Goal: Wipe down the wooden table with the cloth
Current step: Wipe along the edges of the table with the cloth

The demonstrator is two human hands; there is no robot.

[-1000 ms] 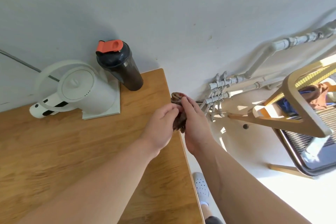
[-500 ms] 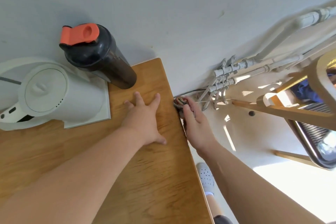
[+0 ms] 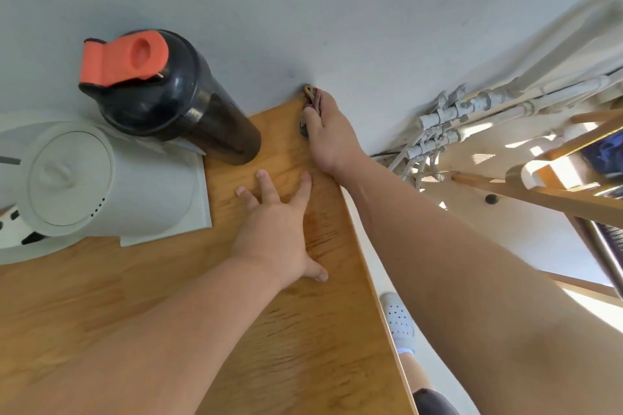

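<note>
My left hand [image 3: 279, 229] lies flat on the wooden table [image 3: 135, 296]; my right hand [image 3: 332, 135] seems to pinch the cloth [image 3: 310, 101] at the far corner against the wall; a wide sweep could topple the bottle [image 3: 175, 98].

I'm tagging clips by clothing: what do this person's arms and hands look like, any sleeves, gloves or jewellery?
Both forearms are bare as far as the view shows, with no sleeves or cuffs. The left hand and right hand wear no gloves, and no watch, bracelet or ring is visible. The left hand's fingernails look short and unpainted.
</note>
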